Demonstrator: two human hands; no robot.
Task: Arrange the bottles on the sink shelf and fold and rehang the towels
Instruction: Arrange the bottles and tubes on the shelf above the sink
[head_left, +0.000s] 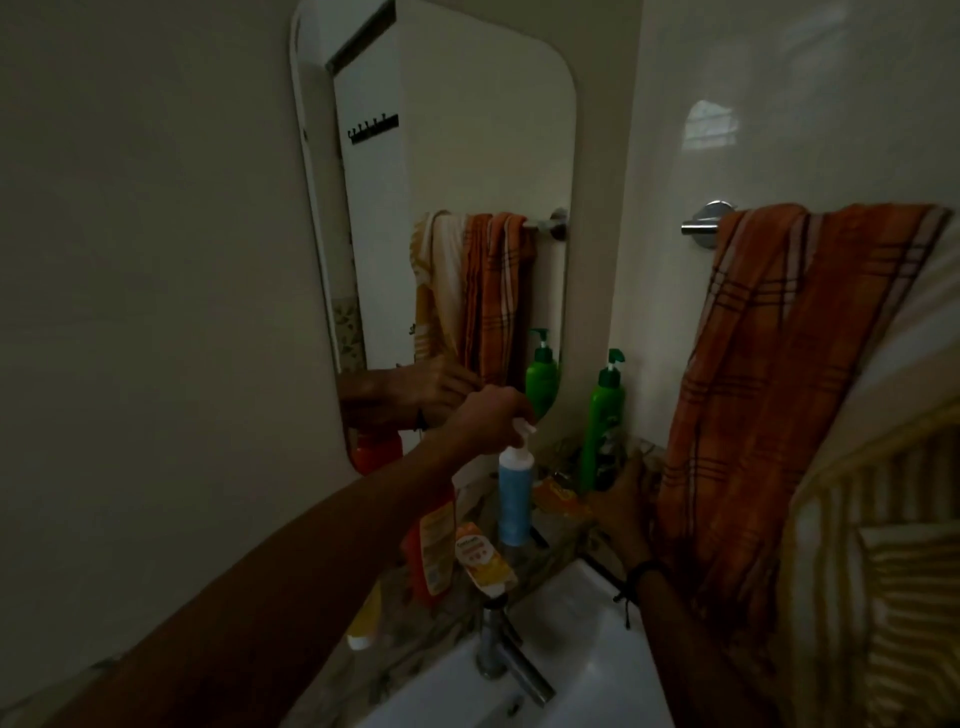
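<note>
Sink shelf (563, 545): left hand (493, 415) grips blue bottle (514, 501).

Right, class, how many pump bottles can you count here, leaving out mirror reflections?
2. A green pump bottle stands at the back right; a blue pump bottle is left of it, its pump gripped by the left hand. The arm may hide others.

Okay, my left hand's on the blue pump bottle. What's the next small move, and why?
Probably slide the blue bottle back toward the wall, next to the green bottle. Your left hand grips its pump top, and it stands further forward on the shelf than the green one, nearer the sink.
</note>
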